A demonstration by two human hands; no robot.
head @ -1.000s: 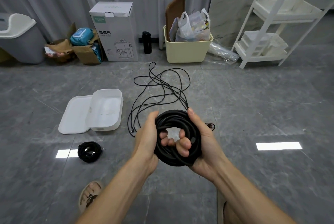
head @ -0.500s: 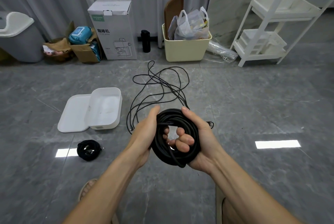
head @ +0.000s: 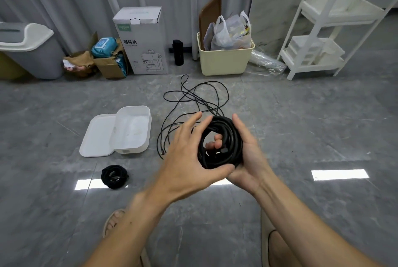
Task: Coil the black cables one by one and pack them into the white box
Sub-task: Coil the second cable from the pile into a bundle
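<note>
Blk cable coil (head: 221,141), wht box (head: 131,131), grey marbled floor (head: 301,129)

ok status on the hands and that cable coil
Right hand grips cable coil; left hand open beside it. White box open, empty. Loose cable on floor, not in the way.

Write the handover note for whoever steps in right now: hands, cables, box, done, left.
Right hand: fingers curled through the thick coiled cable, holding it.
Left hand: fingers spread, thumb under the coil's near edge.
White box: open on the floor, nothing in it, lid beside it.
Done: this coil, plus a small coil on the floor.
Left: box both coils; coil the loose cable behind.
</note>
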